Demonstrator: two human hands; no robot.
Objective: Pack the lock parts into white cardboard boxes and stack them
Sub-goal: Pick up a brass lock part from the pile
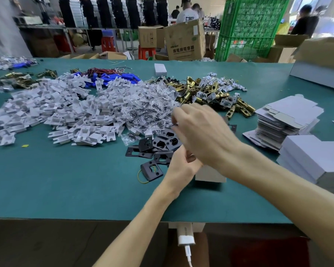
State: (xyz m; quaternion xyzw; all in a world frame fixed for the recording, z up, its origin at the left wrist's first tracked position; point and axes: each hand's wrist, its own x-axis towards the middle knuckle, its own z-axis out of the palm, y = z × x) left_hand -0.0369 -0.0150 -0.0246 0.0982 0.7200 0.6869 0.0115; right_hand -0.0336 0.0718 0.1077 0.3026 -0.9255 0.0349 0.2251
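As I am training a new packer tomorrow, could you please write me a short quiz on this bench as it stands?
1. True or false: the stack of flat box blanks lies to the right of the brass latches.
2. Which parts lie closest to the left hand? A. black plates B. blue battery packs C. red wires
3. Fill in: a thin yellow ___ lies beside the nearest black plate.
Key: 1 true; 2 A; 3 rubber band.
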